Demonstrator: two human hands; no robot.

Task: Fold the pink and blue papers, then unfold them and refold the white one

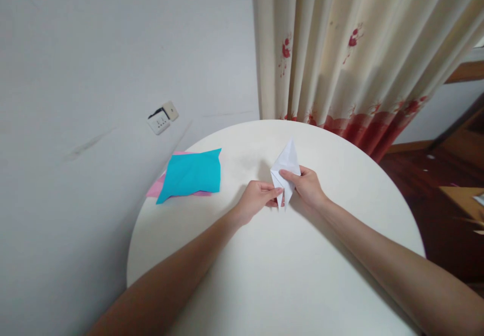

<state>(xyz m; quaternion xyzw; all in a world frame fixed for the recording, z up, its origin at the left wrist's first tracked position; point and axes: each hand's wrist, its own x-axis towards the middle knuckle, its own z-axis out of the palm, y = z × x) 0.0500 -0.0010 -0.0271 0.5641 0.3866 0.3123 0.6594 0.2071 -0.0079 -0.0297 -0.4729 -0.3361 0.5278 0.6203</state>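
Observation:
A folded piece of white paper [288, 158] is held up between both hands over the round table. It has a diamond-like shape, with a pointed top and two narrow points at the bottom. My left hand [257, 199] pinches the lower left part between thumb and fingers, near one narrow point. My right hand [308, 185] grips the right side, its thumb lying across the front face and its fingers behind, partly hidden by the paper.
On the white round table [272, 275], a blue sheet of paper [192, 174] lies over pink paper [155, 188] at the left. Behind are a wall with a socket [159, 122] and a long floral curtain [333, 63]. A cardboard piece [461, 200] is at the far right.

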